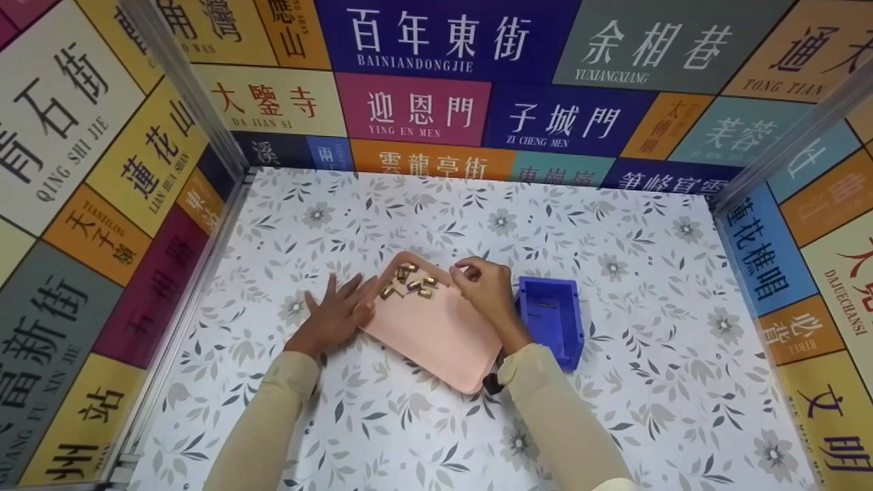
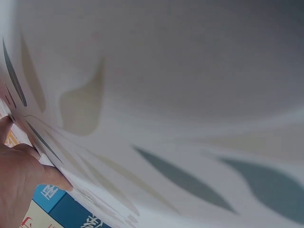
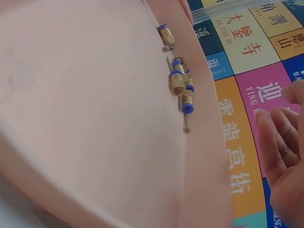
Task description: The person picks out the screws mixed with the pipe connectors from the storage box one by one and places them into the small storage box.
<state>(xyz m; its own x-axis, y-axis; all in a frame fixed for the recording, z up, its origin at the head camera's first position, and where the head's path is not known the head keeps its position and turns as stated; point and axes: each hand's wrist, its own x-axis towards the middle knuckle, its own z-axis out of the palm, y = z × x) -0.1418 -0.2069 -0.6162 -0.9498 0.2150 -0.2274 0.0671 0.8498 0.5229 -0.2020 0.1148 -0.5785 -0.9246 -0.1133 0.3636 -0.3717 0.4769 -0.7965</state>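
Observation:
A pink tray (image 1: 430,334) lies slanted on the table. Brass fittings with blue rings (image 3: 177,83) are heaped with several screws (image 3: 186,124) along its far side. My left hand (image 1: 335,314) rests at the tray's left edge, fingers spread; the left wrist view catches part of that hand (image 2: 21,178). Over the tray's right edge, beside the fittings, is my right hand (image 1: 485,290) with bent fingers. Its thumb and fingertips look apart in the right wrist view, and I see nothing between them. To the right stands a blue box (image 1: 571,327) with a few screws (image 1: 545,305) inside.
White floral cloth (image 1: 634,409) covers the table around the tray and box. Coloured panels with street names (image 1: 436,109) wall the back and both sides. A metal post (image 1: 198,88) stands at the back left corner.

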